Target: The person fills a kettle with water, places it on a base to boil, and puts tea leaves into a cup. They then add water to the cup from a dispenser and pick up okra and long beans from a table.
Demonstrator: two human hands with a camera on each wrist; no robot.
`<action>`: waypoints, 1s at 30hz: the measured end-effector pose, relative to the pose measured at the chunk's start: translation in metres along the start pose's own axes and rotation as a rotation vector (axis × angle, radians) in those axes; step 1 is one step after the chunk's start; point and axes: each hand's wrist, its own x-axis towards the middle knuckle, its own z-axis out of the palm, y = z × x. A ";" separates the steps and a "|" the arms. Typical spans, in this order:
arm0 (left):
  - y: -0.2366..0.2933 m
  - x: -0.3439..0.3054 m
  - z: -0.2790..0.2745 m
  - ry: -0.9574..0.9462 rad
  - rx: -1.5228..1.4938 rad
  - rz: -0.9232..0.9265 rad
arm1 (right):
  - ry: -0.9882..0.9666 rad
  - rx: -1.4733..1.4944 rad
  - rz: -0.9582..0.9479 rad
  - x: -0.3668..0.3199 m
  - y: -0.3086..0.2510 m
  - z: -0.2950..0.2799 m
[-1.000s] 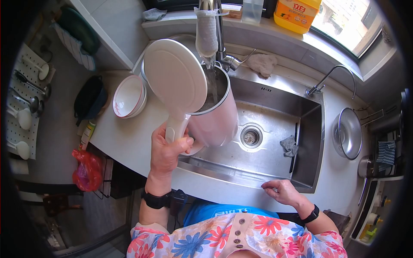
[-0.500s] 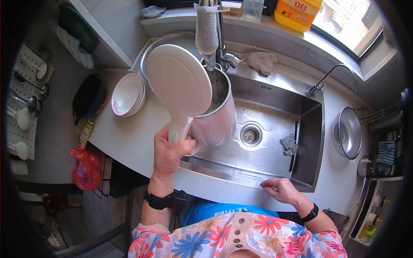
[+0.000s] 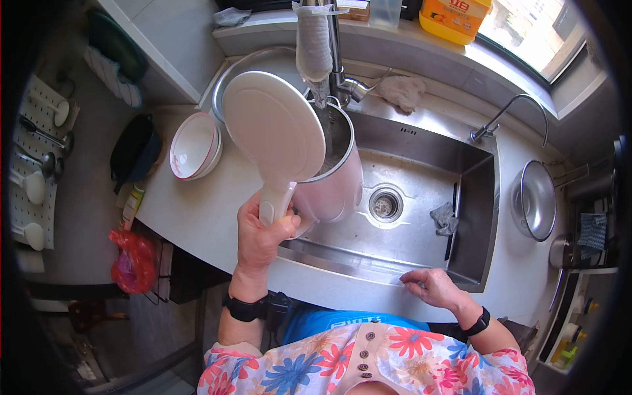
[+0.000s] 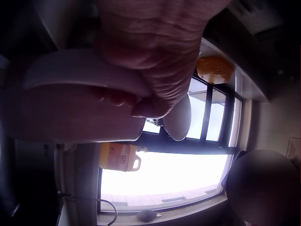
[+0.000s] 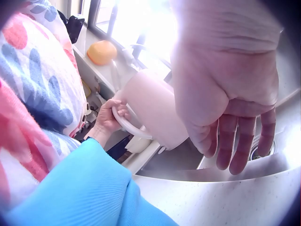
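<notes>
My left hand point(image 3: 259, 234) grips the handle of a pale pink electric kettle point(image 3: 331, 194), its fingers curled round it. The kettle's white lid point(image 3: 273, 125) stands raised on the handle side. Water runs from the faucet point(image 3: 335, 59), whose spout is wrapped in a white cover point(image 3: 313, 49), into the kettle's open steel mouth. In the right wrist view the kettle point(image 5: 157, 106) leans at a slant over the sink. My right hand point(image 3: 431, 288) holds nothing and is at the counter's front edge, with loosely bent fingers. The right wrist view shows those fingers point(image 5: 242, 146) hanging down.
Below the kettle is a steel sink point(image 3: 408, 247) with a grey rag point(image 3: 444, 219) in it. Stacked bowls point(image 3: 192, 146) stand left, a steel colander point(image 3: 534, 201) right. A second, thin tap point(image 3: 510, 112) rises at the back right. A yellow detergent jug point(image 3: 454, 20) sits on the sill.
The left hand and kettle have shifted slightly; the lid sits a little lower and further right than a second ago. Water keeps running into the kettle. The right hand has hardly moved.
</notes>
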 end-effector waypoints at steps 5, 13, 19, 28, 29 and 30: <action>0.003 0.000 0.003 -0.010 0.009 -0.008 | 0.017 -0.029 -0.028 0.000 0.002 0.001; 0.002 -0.003 0.004 0.008 0.008 -0.016 | 0.019 -0.040 -0.056 0.001 0.004 0.001; -0.001 -0.003 0.005 0.007 -0.012 -0.012 | 0.019 -0.045 -0.053 0.000 0.005 0.002; -0.002 -0.004 0.005 0.016 -0.017 -0.005 | 0.012 -0.018 -0.024 -0.001 0.003 0.002; -0.002 -0.004 0.005 0.013 -0.020 -0.006 | 0.014 -0.018 -0.028 -0.001 0.003 0.002; -0.002 -0.004 0.005 0.010 -0.023 -0.006 | 0.013 -0.018 -0.028 -0.001 0.003 0.002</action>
